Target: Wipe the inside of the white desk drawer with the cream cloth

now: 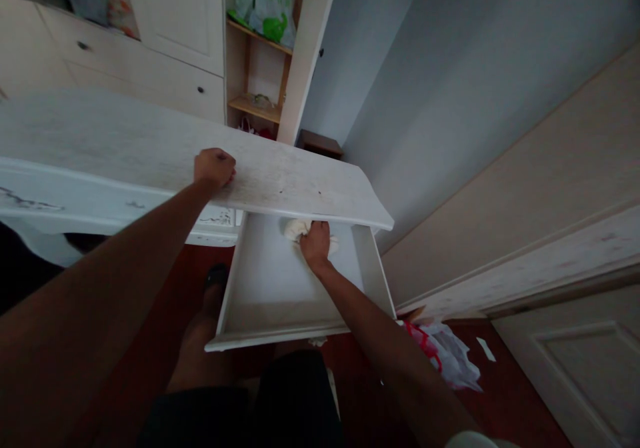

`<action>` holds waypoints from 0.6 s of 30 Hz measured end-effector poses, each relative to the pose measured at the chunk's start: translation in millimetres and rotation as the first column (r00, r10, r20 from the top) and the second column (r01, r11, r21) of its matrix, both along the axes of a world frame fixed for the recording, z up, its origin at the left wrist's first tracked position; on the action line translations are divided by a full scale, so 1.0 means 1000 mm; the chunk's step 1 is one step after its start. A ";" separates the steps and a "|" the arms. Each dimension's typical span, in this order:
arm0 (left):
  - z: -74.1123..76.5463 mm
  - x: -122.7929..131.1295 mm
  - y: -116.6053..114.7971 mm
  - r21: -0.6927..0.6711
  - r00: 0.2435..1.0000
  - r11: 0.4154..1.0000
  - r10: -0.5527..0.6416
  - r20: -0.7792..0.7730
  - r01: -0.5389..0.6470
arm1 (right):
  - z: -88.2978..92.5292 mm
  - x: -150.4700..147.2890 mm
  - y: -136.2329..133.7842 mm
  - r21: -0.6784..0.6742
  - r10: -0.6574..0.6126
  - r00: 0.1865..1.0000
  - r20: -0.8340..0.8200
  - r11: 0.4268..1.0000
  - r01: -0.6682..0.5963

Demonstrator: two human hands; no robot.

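While the room is dim, a long white worktop [125, 148] runs from the left to the middle, with a grey wall on the right and a dark red floor [170, 301] below. A white drawer [273, 288] is pulled out from under the worktop's right end. The left hand [214, 167] rests on the worktop's near edge, fingers curled down into a loose fist, holding nothing. The right hand [316, 243] reaches into the far part of the drawer and its grip is pressed down on a white cloth [296, 228], which pokes out to the left of the fingers. The worktop's edge hangs over the cloth and hides the drawer's far end. Far off stand pale cupboards [175, 28] and shelves with a green bag [265, 1]. A white and red plastic bag [445, 351] lies on the floor, near right.
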State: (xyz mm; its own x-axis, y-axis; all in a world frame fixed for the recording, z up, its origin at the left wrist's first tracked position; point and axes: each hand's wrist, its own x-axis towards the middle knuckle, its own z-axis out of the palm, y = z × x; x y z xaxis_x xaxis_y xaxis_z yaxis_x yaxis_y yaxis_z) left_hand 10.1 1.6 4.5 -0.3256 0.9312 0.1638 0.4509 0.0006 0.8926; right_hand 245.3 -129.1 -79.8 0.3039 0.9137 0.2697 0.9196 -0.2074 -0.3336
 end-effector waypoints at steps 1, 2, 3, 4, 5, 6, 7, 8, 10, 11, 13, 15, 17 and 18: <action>-0.001 0.000 0.000 0.006 1.000 1.000 -0.004 0.003 0.004 | 0.001 -0.006 0.000 -0.012 0.021 1.000 0.011 1.000 -0.021; -0.002 0.000 0.001 0.011 1.000 1.000 -0.008 0.006 0.008 | 0.003 -0.012 -0.001 -0.029 0.059 0.998 0.029 0.998 -0.058; -0.002 0.000 0.001 0.014 1.000 1.000 -0.008 0.008 0.008 | 0.004 -0.020 -0.001 -0.050 0.112 0.992 0.051 0.993 -0.109; -0.003 0.000 0.001 0.016 1.000 1.000 -0.007 0.008 0.006 | 0.005 -0.029 -0.002 -0.073 0.176 0.982 0.075 0.983 -0.170; -0.003 0.000 0.001 0.019 1.000 1.000 -0.007 0.008 0.007 | 0.006 -0.040 -0.002 -0.098 0.243 0.965 0.096 0.967 -0.234; -0.004 -0.001 0.001 0.021 1.000 1.000 -0.009 0.008 0.009 | 0.007 -0.052 -0.003 -0.119 0.308 0.945 0.112 0.948 -0.295; -0.004 -0.001 0.001 0.025 1.000 1.000 -0.011 0.009 0.010 | 0.008 -0.065 -0.002 -0.132 0.367 0.922 0.123 0.927 -0.352; -0.004 -0.001 0.001 0.030 1.000 0.999 -0.013 0.012 0.013 | 0.009 -0.077 -0.002 -0.136 0.414 0.901 0.131 0.907 -0.398; -0.003 -0.002 0.001 0.039 0.999 0.999 -0.019 0.037 0.017 | 0.013 -0.095 0.001 -0.142 0.472 0.870 0.141 0.880 -0.454; -0.003 -0.003 0.001 0.041 0.998 0.999 -0.018 0.057 0.016 | 0.016 -0.100 0.003 -0.157 0.492 0.859 0.144 0.868 -0.471; -0.003 -0.004 0.002 0.042 0.995 0.999 -0.016 0.095 0.012 | 0.021 -0.099 0.006 -0.210 0.538 0.830 0.147 0.837 -0.505; -0.003 -0.004 0.003 0.034 0.993 0.999 -0.013 0.113 0.009 | 0.025 -0.090 0.005 -0.258 0.627 0.767 0.139 0.770 -0.583; -0.002 -0.003 0.003 0.025 0.993 1.000 -0.015 0.117 0.012 | 0.025 -0.079 -0.004 -0.284 0.743 0.657 0.124 0.661 -0.694; -0.002 -0.003 0.003 0.022 0.993 1.000 -0.017 0.120 0.015 | 0.024 -0.076 -0.012 -0.299 0.796 0.594 0.113 0.598 -0.744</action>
